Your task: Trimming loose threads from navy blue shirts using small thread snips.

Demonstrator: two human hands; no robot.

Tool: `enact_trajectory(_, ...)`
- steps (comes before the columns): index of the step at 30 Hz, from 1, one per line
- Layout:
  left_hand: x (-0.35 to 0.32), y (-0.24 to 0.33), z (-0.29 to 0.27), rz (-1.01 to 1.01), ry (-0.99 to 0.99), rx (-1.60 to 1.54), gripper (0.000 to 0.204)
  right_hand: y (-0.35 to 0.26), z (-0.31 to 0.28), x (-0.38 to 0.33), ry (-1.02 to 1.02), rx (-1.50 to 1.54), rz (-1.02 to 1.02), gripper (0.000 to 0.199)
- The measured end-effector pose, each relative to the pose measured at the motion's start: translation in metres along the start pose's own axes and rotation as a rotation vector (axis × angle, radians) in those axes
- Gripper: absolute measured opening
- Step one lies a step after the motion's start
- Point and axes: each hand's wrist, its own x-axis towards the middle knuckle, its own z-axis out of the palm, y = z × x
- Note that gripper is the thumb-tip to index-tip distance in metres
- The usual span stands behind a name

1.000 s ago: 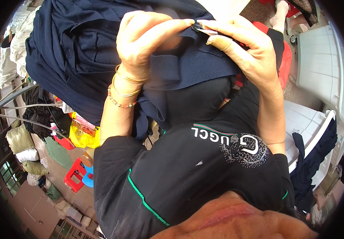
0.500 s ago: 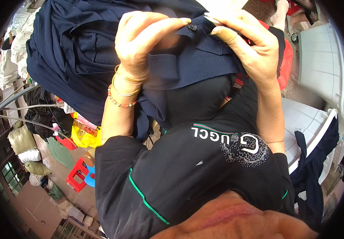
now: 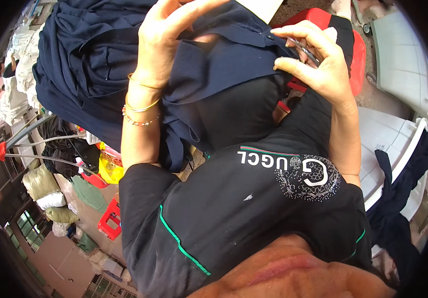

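A navy knit garment (image 3: 224,69) lies over my lap, joined to a large heap of navy fabric (image 3: 85,54) on the left. My left hand (image 3: 162,42), with gold bangles and a beaded bracelet at the wrist, pinches the garment at the upper edge of the picture; its fingertips are partly cut off. My right hand (image 3: 318,64) is closed on a slim dark metal tool (image 3: 304,51), perhaps thread snips, lying across the fingers. Its thumb and forefinger stand apart beside the garment's right end.
A red plastic stool (image 3: 355,64) stands past my right hand. White bins (image 3: 387,144) are on the right, one with navy cloth (image 3: 397,218) over its rim. To the left are a yellow bag (image 3: 109,166), a red stool (image 3: 109,221), metal bars and piled bundles.
My left hand has moved up and to the left. The right hand has shifted slightly lower and its fingers have spread, showing the dark tool. The garment's button has gone out of sight.
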Motion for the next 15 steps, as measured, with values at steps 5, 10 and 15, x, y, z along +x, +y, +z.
enact_trajectory(5, 0.034, 0.008, -0.008, 0.300, -0.204, -0.191, 0.021, 0.011, -0.017, 0.001, 0.030, -0.023, -0.026, 0.016)
enact_trajectory(10, 0.043, -0.008, -0.002, -0.161, -0.637, -0.584, 0.024, 0.021, -0.029, 0.013, 0.065, 0.230, 0.074, 0.009)
enact_trajectory(15, 0.043, -0.019, 0.019, -0.335, -0.679, -0.864, 0.030, 0.023, -0.021, 0.020, 0.104, 0.068, 0.010, 0.019)
